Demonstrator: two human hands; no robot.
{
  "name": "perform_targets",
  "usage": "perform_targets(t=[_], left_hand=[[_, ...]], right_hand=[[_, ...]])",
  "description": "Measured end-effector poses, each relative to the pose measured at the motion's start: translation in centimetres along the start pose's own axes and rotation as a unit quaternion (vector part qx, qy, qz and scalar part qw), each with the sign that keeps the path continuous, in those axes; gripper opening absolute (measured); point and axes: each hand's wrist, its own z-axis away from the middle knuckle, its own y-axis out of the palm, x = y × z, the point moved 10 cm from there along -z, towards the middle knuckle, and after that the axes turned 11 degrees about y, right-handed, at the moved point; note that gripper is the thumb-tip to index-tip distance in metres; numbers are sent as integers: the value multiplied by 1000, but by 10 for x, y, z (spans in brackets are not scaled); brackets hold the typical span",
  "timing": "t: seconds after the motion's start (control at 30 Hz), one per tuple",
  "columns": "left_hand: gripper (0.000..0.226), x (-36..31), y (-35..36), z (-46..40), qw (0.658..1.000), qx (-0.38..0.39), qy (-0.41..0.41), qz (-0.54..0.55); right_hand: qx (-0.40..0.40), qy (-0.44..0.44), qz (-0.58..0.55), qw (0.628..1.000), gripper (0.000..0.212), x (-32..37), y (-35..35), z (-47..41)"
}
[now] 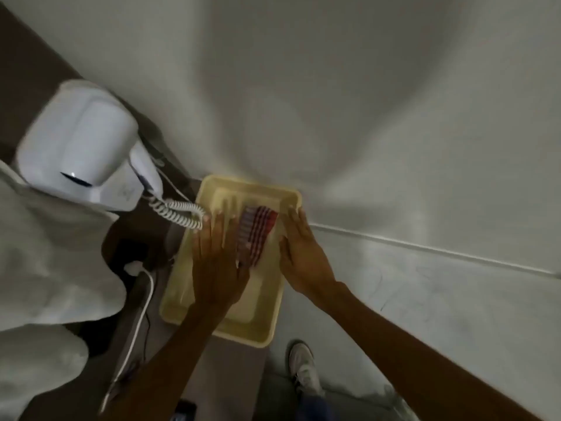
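A pale yellow plastic tray [267,326] sits on a brown surface against the wall. Inside it lies a folded checked cloth [258,230], red and white on one side, bluish on the other. My left hand [217,262] lies over the tray's left part with fingers straight, next to the cloth. My right hand [302,253] rests with straight fingers against the tray's right rim. Whether the left fingertips touch the cloth is unclear because the picture is blurred.
A white wall-mounted hair dryer [82,150] with a coiled cord [179,212] hangs at the left. A white cable [142,302] runs down the brown counter [233,369]. White fabric [45,253] fills the left edge. A white shoe [303,369] stands on the floor below.
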Motion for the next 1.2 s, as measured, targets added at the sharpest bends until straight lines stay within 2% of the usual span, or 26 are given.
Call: perform_targets(t=[0.07,0.17,0.27,0.37,0.47,0.53,0.6,0.67,0.83,0.97,1.03,1.2], left_hand=[[69,24,35,10,1000,16,-16,-2],[70,53,87,26,999,34,-11,-10],[67,72,119,39,999,20,6,-29],[64,93,139,48,999,9,-34,-20],[65,97,150,60,998,28,-53,-4],[67,89,148,66,998,39,-58,1],[70,73,136,68,997,37,-65,11],[70,49,120,70,997,17,-68,29],[64,-34,101,90,994,-21,-69,80],[67,-115,121,116,997,22,-15,73],[70,-150,139,129,995,51,14,83],[70,-225,201,151,985,132,65,87]], right_hand=[[39,12,-49,998,55,1,45,-28],[43,55,-67,995,58,-9,108,-77],[34,93,2,995,74,-34,161,-115],[23,82,98,992,101,-49,202,-131],[10,72,141,987,106,-46,217,-136],[37,72,139,987,104,-41,217,-138],[72,57,123,988,96,-36,207,-137],[75,41,61,995,87,-33,181,-126],[-27,-52,-22,998,75,-56,96,-37],[-42,-20,10,999,77,-154,68,50],[-47,15,27,998,82,-215,64,87],[-17,123,10,992,74,-345,51,147]])
